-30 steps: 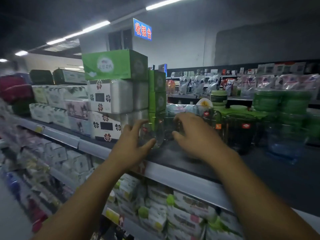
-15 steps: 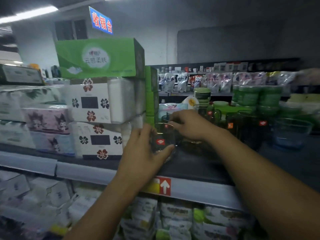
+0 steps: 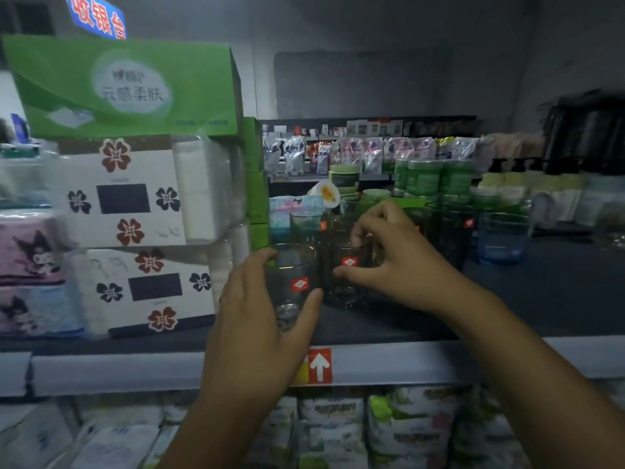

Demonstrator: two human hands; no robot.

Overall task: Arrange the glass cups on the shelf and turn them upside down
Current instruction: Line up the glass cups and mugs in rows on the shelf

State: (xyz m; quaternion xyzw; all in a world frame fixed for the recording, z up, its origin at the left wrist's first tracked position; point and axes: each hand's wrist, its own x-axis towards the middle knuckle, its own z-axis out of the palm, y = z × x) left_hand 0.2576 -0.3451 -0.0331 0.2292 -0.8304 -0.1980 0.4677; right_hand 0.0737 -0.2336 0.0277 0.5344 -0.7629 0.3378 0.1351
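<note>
Compared with 0.5 s earlier, the right hand (image 3: 399,262) has come down from the cups further back and now grips a second glass cup (image 3: 348,279), thumb across its front under the red label and fingers curled over the rim and far side. The left hand (image 3: 257,319) still grips the front glass cup (image 3: 292,282), thumb on the right of its base and fingers wrapped round its left wall.

The front glass cup is directly above the red arrow tag (image 3: 319,366) on the shelf (image 3: 422,362) rail, mouth up, with its thick base close to the dark shelf top; whether it rests there or is lifted cannot be told. The second glass cup stands just above and to the right of the tag, mouth up, and the 2 cups touch or nearly touch side by side. More clear cups (image 3: 306,225) stand in a cluster further above the tag, behind the 2 that are held.

Up and left of the tag are stacked white tissue packs (image 3: 135,198) printed with flowers, and a green box (image 3: 128,89) lies on top of them. Well up and right of the tag is a blue glass bowl (image 3: 504,238), with green-lidded jars (image 3: 422,177) beyond it. Below the tag, packaged goods (image 3: 333,431) fill the lower level.
</note>
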